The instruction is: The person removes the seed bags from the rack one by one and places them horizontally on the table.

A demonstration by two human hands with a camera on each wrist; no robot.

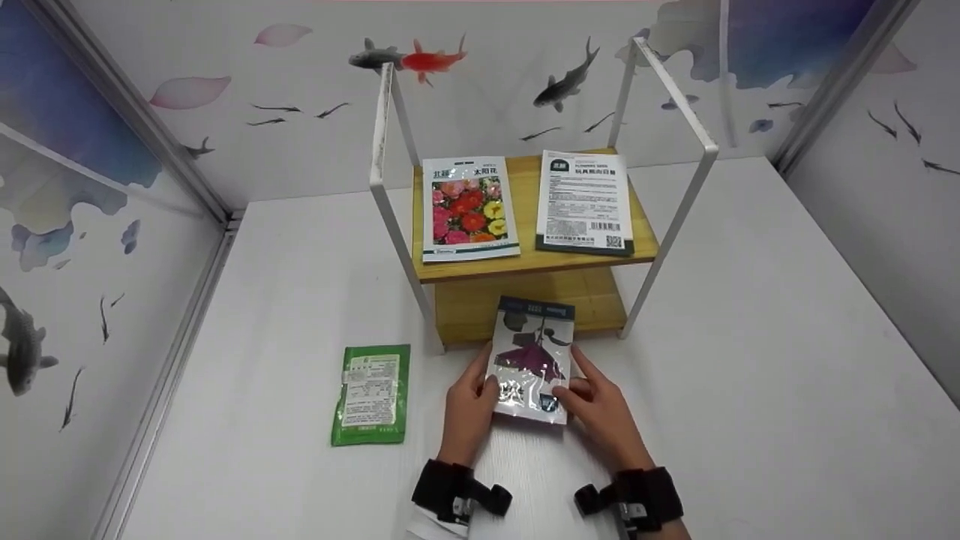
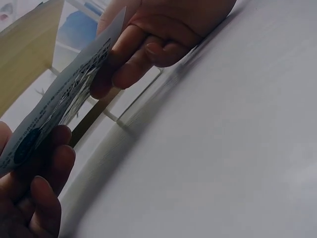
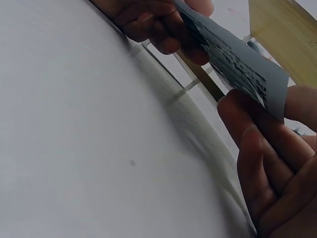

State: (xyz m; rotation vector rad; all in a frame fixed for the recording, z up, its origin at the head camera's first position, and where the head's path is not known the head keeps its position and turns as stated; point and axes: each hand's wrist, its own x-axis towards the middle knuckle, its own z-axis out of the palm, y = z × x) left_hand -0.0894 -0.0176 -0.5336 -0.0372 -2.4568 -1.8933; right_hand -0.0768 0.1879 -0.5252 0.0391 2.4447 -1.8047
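Both hands hold a silver seed packet [image 1: 531,360] with a purple picture, just in front of the shelf's lower board. My left hand [image 1: 469,412] pinches its left edge, thumb on the front. The right hand [image 1: 604,416] grips the opposite edge the same way. In the left wrist view the packet [image 2: 64,94] is tilted above the table, with fingers curled behind its printed back. The right wrist view shows the packet [image 3: 237,59] between the fingers and thumb of the right hand [image 3: 277,163].
A two-level wooden shelf [image 1: 529,202] with white metal frames carries a flower packet [image 1: 471,210] and a white text-covered packet [image 1: 585,201] on its upper board. A green packet [image 1: 371,395] lies on the white table [image 1: 285,300], left of the hands.
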